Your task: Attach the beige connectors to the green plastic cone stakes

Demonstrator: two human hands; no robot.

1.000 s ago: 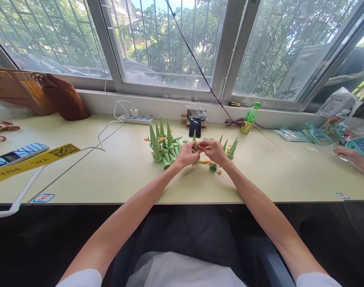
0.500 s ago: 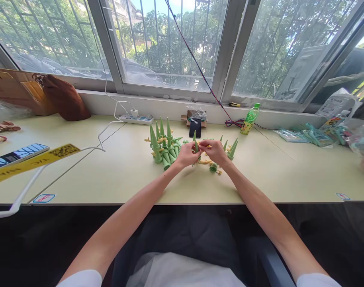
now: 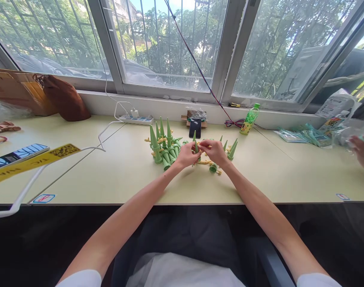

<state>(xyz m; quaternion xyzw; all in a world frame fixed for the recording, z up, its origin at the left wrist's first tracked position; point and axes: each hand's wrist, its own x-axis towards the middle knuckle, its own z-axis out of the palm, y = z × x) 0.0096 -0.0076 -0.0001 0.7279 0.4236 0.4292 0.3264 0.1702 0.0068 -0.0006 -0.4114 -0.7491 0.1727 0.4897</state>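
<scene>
Above the middle of the table, my left hand point(image 3: 187, 155) is closed around a green plastic watering spike point(image 3: 194, 136), its pointed tip up. The fingers of my right hand point(image 3: 215, 151) are pinched together at the spike's side; whatever is between them is too small to make out. To the left is a cluster of green spikes point(image 3: 155, 145), some upright with yellow valves, others lying down. More spikes point(image 3: 233, 149) stand just past my right hand. Below my hands lie yellow pieces point(image 3: 204, 162) and a spike with its round open end point(image 3: 213, 168) facing me.
A black phone point(image 3: 195, 128) leans against a small box at the back. Further right stands a green drink bottle point(image 3: 250, 119). A power strip point(image 3: 137, 119) lies by the sill. Another person's hand point(image 3: 363, 153) is at the right edge beside plastic bags point(image 3: 316, 134).
My two hands and the spike have hardly moved. At the far right, another person's hand has come further into view, near the plastic bags.
</scene>
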